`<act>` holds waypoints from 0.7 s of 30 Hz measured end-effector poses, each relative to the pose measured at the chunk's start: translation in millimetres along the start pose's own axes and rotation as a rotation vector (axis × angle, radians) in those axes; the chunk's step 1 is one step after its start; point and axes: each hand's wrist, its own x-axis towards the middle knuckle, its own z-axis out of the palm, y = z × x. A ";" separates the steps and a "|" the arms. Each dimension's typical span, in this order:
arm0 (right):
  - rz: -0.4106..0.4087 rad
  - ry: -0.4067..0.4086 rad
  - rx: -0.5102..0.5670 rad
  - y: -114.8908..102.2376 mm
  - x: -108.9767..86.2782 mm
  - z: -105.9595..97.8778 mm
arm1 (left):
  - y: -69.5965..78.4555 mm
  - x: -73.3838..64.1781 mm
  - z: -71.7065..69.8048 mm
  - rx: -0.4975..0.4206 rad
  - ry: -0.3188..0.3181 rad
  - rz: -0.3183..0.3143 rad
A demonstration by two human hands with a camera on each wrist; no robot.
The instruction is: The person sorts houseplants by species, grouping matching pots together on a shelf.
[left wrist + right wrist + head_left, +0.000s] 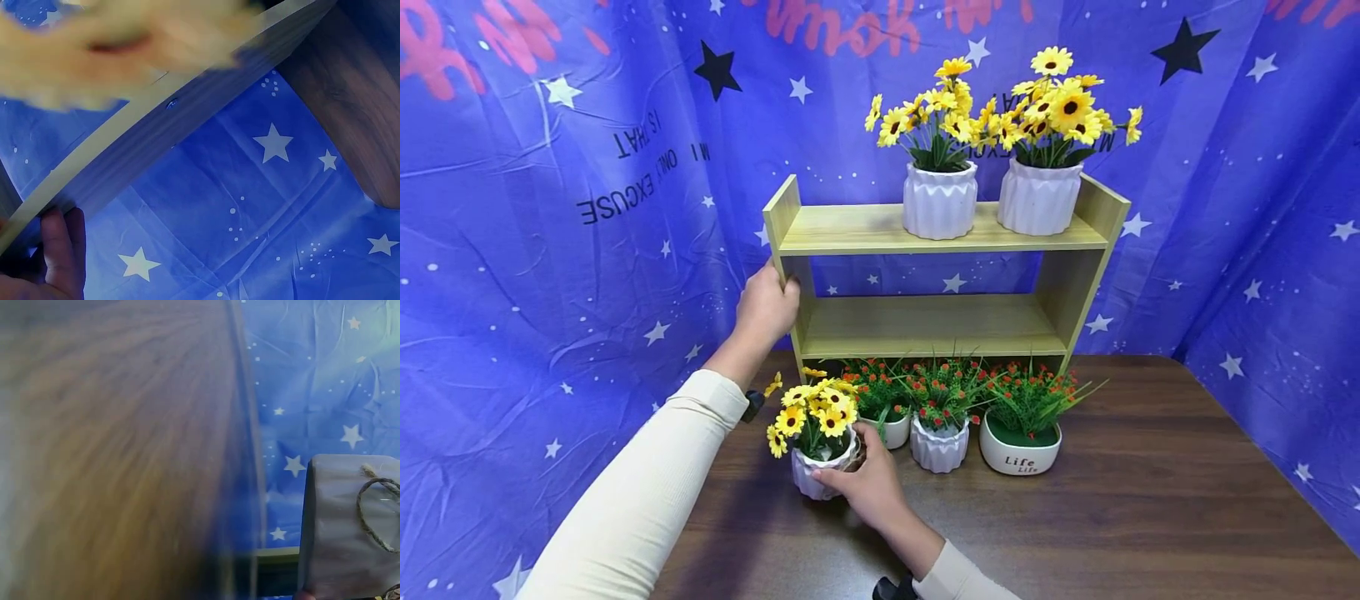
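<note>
My left hand (767,304) grips the left side panel of a light wooden two-tier shelf (936,325). In the left wrist view, the fingers of that left hand (59,256) bend round the panel's edge (119,128). Below it, my right hand (874,483) holds a white ribbed pot (811,475) of yellow daisy-like flowers (820,408), thumb in front and fingers at the rim. A twine bow (369,512) shows on the pot's side in the right wrist view. Large blurred petals (125,50) cross the left wrist view.
Two more white pots of yellow flowers (940,200) (1041,196) stand on the upper board. Before the shelf, three pots of red-flowered greenery (887,429) (940,450) (1021,454) stand on the dark wooden table (1120,517). Blue starry cloth (625,250) hangs behind.
</note>
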 end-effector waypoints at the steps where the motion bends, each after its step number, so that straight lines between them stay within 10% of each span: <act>1: -0.005 -0.001 0.002 -1.6 -1.7 -2.9 | -0.2 -0.2 -0.3 0.001 -0.002 0.003; 21: -0.046 0.042 0.036 -54.8 -12.2 -67.8 | -3.8 0.8 -1.3 0.000 -0.007 0.048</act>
